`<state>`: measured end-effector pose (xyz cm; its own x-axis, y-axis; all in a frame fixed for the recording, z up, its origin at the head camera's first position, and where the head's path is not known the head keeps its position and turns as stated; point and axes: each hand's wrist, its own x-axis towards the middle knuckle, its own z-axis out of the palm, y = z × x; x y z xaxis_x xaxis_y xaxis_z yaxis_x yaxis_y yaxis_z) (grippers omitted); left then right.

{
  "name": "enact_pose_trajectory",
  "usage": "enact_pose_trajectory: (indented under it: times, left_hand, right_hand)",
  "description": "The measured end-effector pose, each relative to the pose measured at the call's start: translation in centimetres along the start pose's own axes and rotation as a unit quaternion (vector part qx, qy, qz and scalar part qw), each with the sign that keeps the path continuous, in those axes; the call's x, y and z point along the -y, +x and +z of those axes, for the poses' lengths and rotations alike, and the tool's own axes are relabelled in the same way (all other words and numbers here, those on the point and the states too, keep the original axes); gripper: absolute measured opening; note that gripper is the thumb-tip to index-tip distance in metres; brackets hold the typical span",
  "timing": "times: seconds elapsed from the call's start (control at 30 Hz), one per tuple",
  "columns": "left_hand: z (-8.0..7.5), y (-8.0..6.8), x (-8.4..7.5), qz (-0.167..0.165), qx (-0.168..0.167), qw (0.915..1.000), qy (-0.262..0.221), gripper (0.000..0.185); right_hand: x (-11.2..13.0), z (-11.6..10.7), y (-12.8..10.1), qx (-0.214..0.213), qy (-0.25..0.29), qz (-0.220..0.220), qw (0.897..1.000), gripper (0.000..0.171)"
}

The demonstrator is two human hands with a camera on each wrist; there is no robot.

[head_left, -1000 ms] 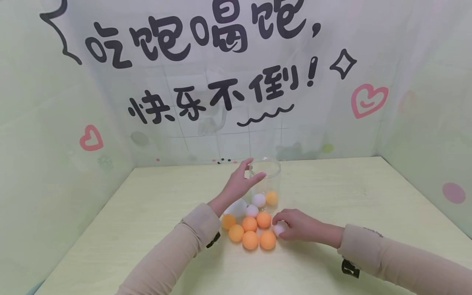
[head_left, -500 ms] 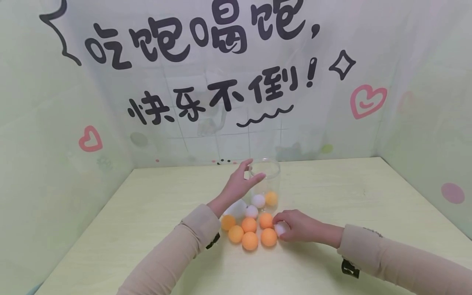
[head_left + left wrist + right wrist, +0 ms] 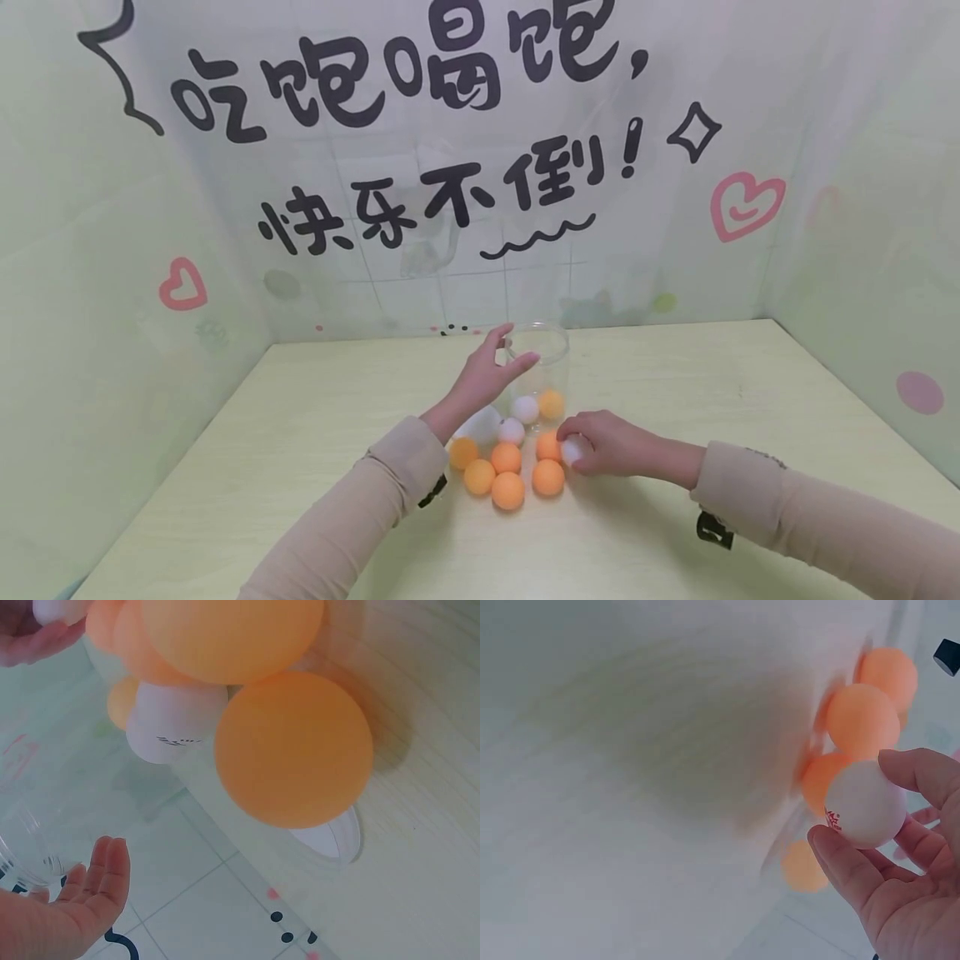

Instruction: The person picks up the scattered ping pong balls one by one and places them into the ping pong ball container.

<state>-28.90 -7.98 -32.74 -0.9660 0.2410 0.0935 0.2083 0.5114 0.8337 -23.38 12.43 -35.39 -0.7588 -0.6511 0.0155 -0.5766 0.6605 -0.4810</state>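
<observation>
On the left side of the pale green table [image 3: 300, 467], the left hand [image 3: 487, 375] is up against the clear plastic cup [image 3: 542, 367], thumb and fingers set around its near-left wall just below the rim. The fingers look fairly straight, so it reads more like steadying than a hard squeeze. The cup stands upright, long axis vertical, mouth open to the top, with one white ball and one orange ball sitting at the bottom.

Just in front of the cup there's a loose cluster of orange ping-pong balls [image 3: 507, 490], plus another white one [image 3: 512, 430] close to the left wrist.

Further right, the right hand [image 3: 611, 446] has a white ping-pong ball [image 3: 573, 451] pinched between thumb and fingertips; the right wrist view shows it clearly, red logo and all [image 3: 864, 804]. That ball is low, right beside the cluster and touching or nearly touching an orange one. The cup mouth lies up, away from the person and slightly left of it, so the right hand is the one with the ball and the left is the one at the cup.

The room is a little booth of pale green sheeting with hearts and black Chinese lettering [image 3: 405, 79] on the back wall.
</observation>
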Motion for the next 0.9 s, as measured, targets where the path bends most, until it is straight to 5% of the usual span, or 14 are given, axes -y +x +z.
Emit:
enact_pose_trajectory:
  times: [0.9]
  left_hand:
    - [0.1, 0.0, 0.0, -0.005, -0.004, 1.0000, -0.003, 0.071]
  right_hand:
    - [2.1, -8.3, 1.4, -0.093, -0.066, 0.005, 0.993, 0.032]
